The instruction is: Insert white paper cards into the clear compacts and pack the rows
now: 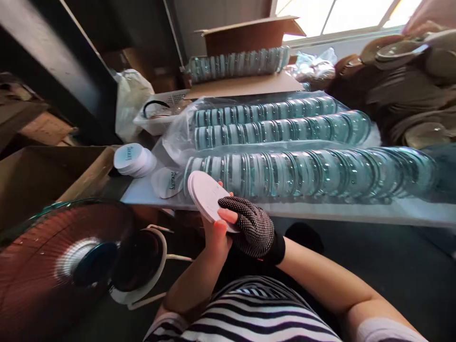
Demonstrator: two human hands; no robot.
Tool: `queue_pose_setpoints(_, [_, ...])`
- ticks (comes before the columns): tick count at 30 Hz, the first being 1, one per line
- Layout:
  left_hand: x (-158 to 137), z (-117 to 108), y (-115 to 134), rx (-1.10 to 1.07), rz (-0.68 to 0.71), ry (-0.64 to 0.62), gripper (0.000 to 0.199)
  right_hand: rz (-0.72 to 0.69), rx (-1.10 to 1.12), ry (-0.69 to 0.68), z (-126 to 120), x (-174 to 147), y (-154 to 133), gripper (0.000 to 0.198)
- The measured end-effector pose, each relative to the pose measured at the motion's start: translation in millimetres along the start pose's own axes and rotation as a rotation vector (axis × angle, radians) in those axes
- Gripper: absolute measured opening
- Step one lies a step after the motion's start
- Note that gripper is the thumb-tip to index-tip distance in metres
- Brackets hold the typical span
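Fan (35, 256), one: far left, below an open cardboard box (85, 175).

Pile of white discs (130, 159), one: near the left end of the surface (137, 192), handwriting on top.

Marked disc (166, 183), white, lettered: lying just right of that pile.

Held discs (204, 190), white, a thin stack: raised and tilted at the near edge of the surface, in front of the glassware.

Left hand (216, 232), bare: gripping the held discs from below, thumb at the lower edge, fingers behind. Best used as the steady support, rims kept flush.

Right hand (254, 228), dotted glove, a bare fingertip showing: fingers touching the upper face; whether they also grip cannot be told. A light touch near the rim should separate or square pieces without spilling them.

Glassware (285, 173), clear, in long rows: behind and rightward; the stack is best kept clear of it.
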State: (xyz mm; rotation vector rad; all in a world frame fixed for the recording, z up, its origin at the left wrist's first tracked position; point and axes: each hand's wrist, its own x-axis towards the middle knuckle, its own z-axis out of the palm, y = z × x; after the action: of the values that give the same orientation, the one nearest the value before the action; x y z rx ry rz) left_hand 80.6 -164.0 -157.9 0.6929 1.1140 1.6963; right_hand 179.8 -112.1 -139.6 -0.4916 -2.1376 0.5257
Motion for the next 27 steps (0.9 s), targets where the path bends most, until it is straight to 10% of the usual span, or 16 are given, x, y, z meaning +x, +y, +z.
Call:
queue_pose_setpoints(10, [23,7,-9,-0.048,0.189,0.100,0.089,0.582,0.168,-0.010,-89,-23,20,0.012])
queue_pose_setpoints(20, [41,-64,24,-0.343,0.034,0.565,0.048,0.725,0.726,0.094,63,51,12,0.048])
queue_pose_setpoints(27, [30,-88,38,-0.315,-0.027,0.289,0.050,0.856,0.715,-0.005,66,72,20,0.040])
